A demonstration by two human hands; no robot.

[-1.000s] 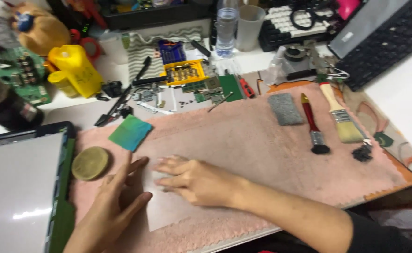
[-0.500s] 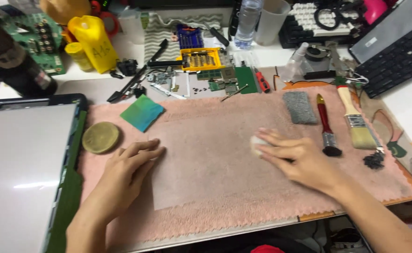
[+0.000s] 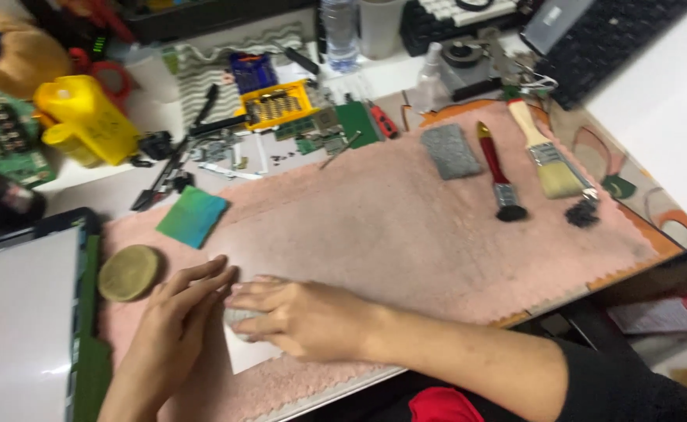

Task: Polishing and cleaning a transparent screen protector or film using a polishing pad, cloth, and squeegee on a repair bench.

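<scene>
A thin pale sheet [image 3: 406,234] is being smoothed flat on the pink mat [image 3: 593,242] that covers the bench. To get this step right, the sheet should be pinned with one hand while the other is swept in straight, overlapping strokes from the middle out to the edges, so no bubbles or creases get trapped. Light, even pressure is probably enough; too much and the sheet could be dragged or wrinkled.

The left hand [image 3: 171,328] is laid flat on the sheet's near-left corner, fingers stretched out, nothing grasped. The right hand [image 3: 304,316] is pressed down just beside it, fingertips touching the left hand's, and a small pale wad [image 3: 242,316] looks to be pinched under its fingers, though most of it is hidden.

The rest of the sheet is spread out to the right, well clear of both hands. A round olive disc [image 3: 128,272] sits just left of the left hand.
</scene>
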